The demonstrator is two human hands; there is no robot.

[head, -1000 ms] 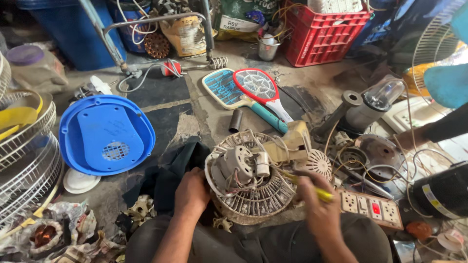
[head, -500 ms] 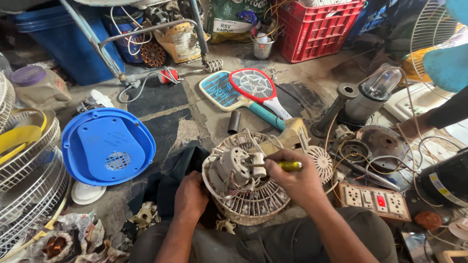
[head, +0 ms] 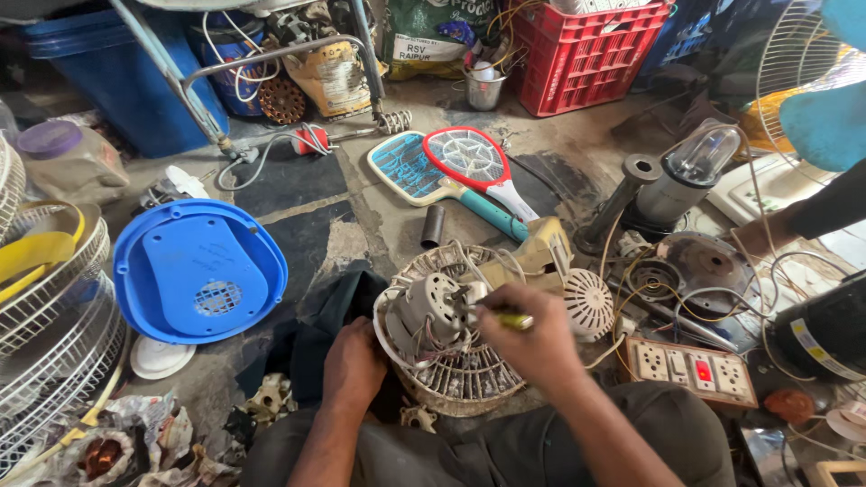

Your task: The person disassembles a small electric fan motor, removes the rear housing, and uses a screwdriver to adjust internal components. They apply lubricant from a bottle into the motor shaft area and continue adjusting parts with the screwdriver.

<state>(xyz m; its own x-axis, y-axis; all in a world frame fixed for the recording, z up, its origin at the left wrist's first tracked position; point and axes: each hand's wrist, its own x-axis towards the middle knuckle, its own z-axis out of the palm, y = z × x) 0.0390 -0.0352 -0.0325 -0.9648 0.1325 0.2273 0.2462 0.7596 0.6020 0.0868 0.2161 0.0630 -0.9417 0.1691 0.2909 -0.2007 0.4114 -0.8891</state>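
Right hand (head: 532, 338) gripped yellow-handled screwdriver (head: 505, 317), tip at fan motor (head: 431, 311). Left hand (head: 354, 365) clamped on grille (head: 456, 379) rim, on floor before knees. Blue cover (head: 198, 269) left; rackets (head: 451, 167) beyond; socket board (head: 690, 368) right.

dull metal fan motor (head: 431, 311) in a grimy, seemingly plastic grille (head: 469, 379), on rough concrete floor (head: 361, 225).
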